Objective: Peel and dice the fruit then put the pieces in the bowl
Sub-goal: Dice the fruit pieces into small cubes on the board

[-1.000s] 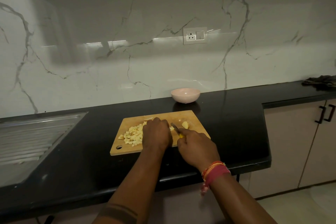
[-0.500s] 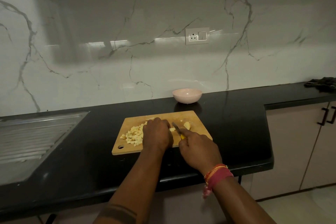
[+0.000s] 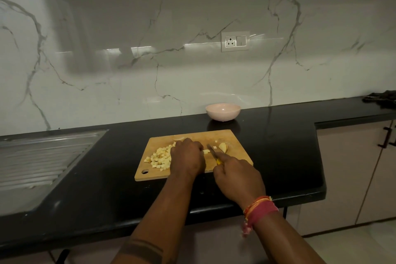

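Black stone bench [image 3: 278,135] carried a rectangular wooden cutting board [image 3: 235,141]. Pale diced fruit pieces [image 3: 159,158] were piled at its left. The left hand [image 3: 187,157] was curled over fruit; a yellow-handled knife [image 3: 213,152] was gripped by the right hand [image 3: 237,178]. A round pink bowl [image 3: 222,111] was set beyond.

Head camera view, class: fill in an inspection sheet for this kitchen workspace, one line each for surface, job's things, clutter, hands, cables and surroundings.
Surface: glossy black stone counter.
Job's things: rectangular wooden chopping board carries a pile of pale diced fruit on its left part and an uncut fruit wedge on its right; round pink bowl stands behind the board, no pieces seen inside.
Clutter: dark crumpled cloth at the counter's far right.
Hands: left hand rests on the board, what it steadies is hidden; right hand has its grip on a yellow-handled knife.
Cables: nothing seen.
Surroundings: white marble backsplash with wall socket; steel sink drainer; beige cabinets.
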The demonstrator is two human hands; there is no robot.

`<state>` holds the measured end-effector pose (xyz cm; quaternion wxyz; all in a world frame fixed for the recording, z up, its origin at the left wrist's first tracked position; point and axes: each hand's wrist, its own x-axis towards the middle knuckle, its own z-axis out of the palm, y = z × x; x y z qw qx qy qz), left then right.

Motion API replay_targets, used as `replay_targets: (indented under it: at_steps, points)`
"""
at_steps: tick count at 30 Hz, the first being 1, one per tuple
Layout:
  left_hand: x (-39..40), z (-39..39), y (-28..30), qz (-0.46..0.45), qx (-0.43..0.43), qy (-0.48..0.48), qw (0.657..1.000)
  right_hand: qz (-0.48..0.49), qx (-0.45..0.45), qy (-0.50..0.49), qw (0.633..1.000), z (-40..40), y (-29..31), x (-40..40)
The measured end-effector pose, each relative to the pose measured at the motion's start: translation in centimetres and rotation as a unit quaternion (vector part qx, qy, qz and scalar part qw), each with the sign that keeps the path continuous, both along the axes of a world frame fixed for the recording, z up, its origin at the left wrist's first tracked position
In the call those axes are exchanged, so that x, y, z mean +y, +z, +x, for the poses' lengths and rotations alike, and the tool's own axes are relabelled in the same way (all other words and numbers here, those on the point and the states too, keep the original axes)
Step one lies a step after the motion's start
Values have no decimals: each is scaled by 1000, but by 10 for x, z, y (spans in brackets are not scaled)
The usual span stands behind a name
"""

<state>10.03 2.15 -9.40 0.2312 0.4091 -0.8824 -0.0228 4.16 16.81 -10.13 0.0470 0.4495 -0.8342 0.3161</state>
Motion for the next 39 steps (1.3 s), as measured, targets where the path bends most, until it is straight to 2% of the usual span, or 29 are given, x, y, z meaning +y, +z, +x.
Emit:
replay_targets:
  at_steps: [6,10,17,24,29,33,39]
  points:
    - [-6,0,-5,7,28,-8,1000,29,30,27,999,4,1,-1]
    - [-8,-2,-5,13,15,-1,1000,8,20,6,1000,3,2,0]
    - [-11,-6,0,11,-19,4,1000,8,35,47,998,6,4,0]
    - [-13,-5,-4,-6,2,-6,1000,23,24,67,997,6,8,-16]
    - [-8,-6,0,4,12,12,1000,38,30,57,997,7,8,-6]
    - [-9,-5,0,15,10,9,1000,8,47,41,998,15,0,13]
    - [-12,0,-1,56,40,-8,998,-13,7,23,1000,13,3,7]
